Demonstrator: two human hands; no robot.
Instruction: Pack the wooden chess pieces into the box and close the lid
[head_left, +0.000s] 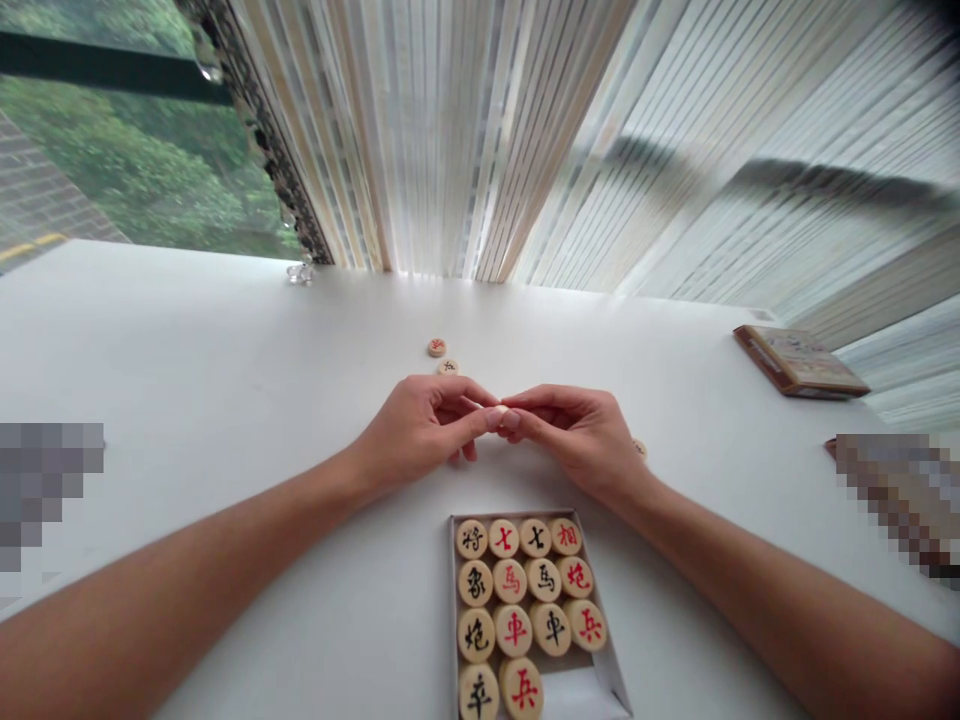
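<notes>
In front of me, my left hand (442, 425) and my right hand (574, 430) meet fingertip to fingertip. Both are closed in a pinch on one small, pale wooden xiangqi piece (502, 410), mostly covered by the thumbs and fingers. Its marking is hidden. Just beyond my left hand lie a piece with a red character (436, 347) and another with a dark character (448, 368). Another piece (640, 451) peeks out behind my right wrist. Nearer to me, an open shallow box (581, 695) holds several round pieces in rows, with red or black characters facing up.
A white table (285, 400) spreads under everything. A brown box (802, 362) lies at the right, with a second, partly blurred flat object (892, 490) nearer. String curtains (435, 140) hang along the far edge, where a small clear glass-like object (300, 273) sits.
</notes>
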